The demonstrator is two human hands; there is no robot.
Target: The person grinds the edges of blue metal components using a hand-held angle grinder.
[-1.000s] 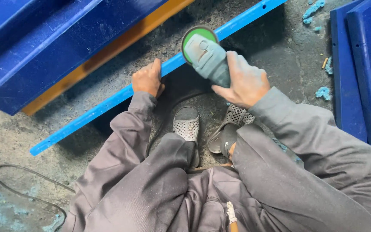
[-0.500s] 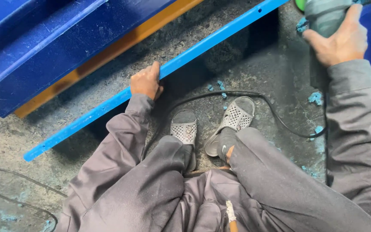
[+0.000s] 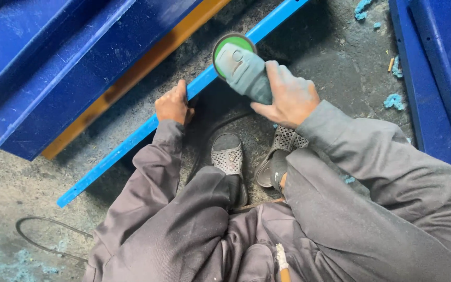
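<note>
1. The long light-blue metal strip is lying diagonally on the gritty concrete floor.
2. The grey angle grinder is sitting on the strip, right of the left hand.
3. The dark-blue steel beams are lying behind the strip.

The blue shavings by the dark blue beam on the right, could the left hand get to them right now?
Probably not. The left hand grips the light blue bar, and the right hand with the grinder lies between it and the blue shavings.
</note>
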